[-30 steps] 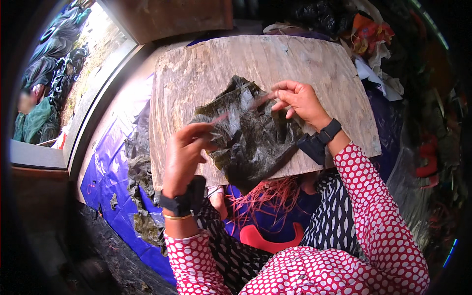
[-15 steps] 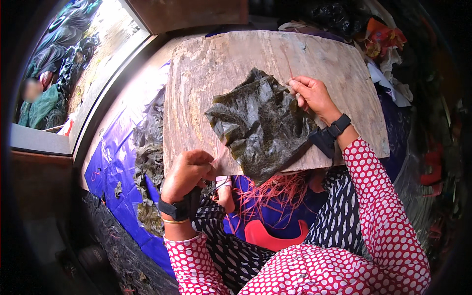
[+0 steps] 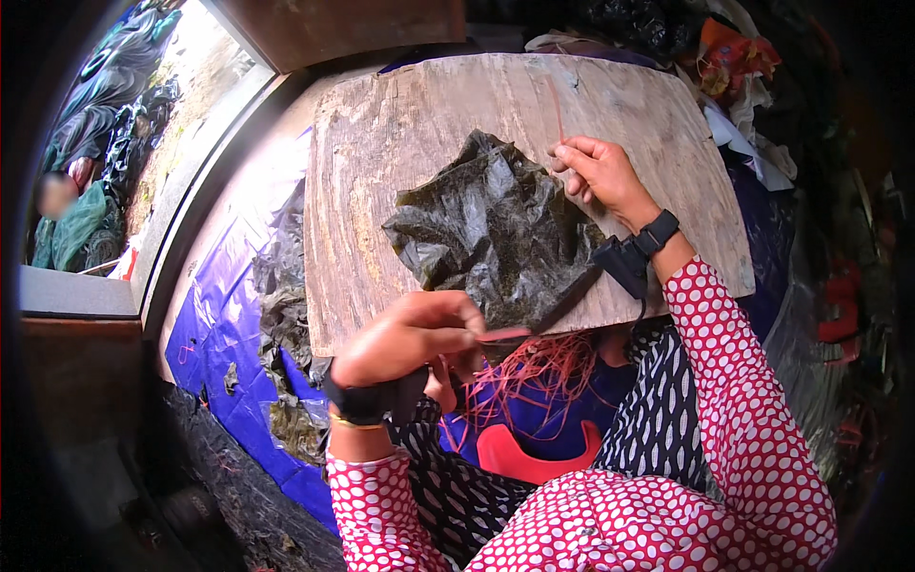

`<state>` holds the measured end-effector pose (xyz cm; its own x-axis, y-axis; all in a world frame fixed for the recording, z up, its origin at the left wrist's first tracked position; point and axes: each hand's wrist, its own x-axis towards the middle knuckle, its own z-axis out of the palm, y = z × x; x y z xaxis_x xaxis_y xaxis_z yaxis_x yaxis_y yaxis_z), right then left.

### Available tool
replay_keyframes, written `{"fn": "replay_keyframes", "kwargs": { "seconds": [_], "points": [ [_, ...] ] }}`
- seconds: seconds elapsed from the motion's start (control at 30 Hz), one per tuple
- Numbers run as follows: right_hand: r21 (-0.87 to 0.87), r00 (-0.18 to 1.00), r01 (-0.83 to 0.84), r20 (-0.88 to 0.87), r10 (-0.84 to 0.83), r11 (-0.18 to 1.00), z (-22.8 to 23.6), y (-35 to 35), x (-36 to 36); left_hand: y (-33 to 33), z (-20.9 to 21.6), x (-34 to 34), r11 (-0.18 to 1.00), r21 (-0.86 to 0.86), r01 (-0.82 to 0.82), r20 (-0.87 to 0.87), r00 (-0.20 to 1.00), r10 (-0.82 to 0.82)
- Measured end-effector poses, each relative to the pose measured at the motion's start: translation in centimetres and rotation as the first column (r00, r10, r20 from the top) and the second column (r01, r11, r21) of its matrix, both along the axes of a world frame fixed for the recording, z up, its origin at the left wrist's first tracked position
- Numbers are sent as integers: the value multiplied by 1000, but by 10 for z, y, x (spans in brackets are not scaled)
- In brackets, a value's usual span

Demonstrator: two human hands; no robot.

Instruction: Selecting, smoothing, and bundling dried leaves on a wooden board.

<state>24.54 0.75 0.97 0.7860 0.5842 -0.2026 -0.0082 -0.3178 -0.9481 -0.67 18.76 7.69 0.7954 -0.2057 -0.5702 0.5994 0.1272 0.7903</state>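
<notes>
A crumpled, shiny, dark green-black sheet (image 3: 496, 229) that looks like seaweed lies on a wooden board (image 3: 367, 172). At its near edge, my left hand (image 3: 410, 334) pinches a pink strip (image 3: 505, 335), whose end points right over the sheet's near side. My right hand (image 3: 610, 176), beside the sheet's upper right, pinches a thin pink strip (image 3: 558, 110) that stands up from the fingertips toward the board's far edge. Whether both are ends of one strip under the sheet cannot be seen. Both wrists carry black straps.
Below the board, a heap of pink strips (image 3: 534, 372) lies by a red plastic piece (image 3: 534, 453). More dark sheets (image 3: 286, 315) rest on blue plastic (image 3: 224, 315) to the left. Bags and a red-orange wrapper (image 3: 734, 57) crowd the far right. A doorway opens at the upper left.
My left hand has swung right, from the board's left near corner to the sheet's near edge, bringing its strip along. The right hand has barely moved and keeps its pinch.
</notes>
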Motion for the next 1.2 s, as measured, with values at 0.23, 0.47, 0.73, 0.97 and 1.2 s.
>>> {"fn": "replay_keyframes", "kwargs": {
  "seconds": [0.23,0.47,0.73,0.97,1.2],
  "points": [
    [56,999,24,23,-25,998,3,-3,3,-3,-29,30,914,-27,-404,330,860,390],
    [42,819,-190,558,135,981,11,3,-22,-14,-48,83,665,-198,-720,284,608,742],
    [-170,572,-212,777,264,962,9,7,-37,-37,-61,109,737,-77,-671,372,667,646],
    [-282,564,-175,757,330,943,7,8,-42,-40,-65,105,751,-94,-654,462,640,614],
    [250,956,-277,-22,292,928,15,16,-42,-31,-59,96,732,-51,-679,504,615,606]
  ]
}}
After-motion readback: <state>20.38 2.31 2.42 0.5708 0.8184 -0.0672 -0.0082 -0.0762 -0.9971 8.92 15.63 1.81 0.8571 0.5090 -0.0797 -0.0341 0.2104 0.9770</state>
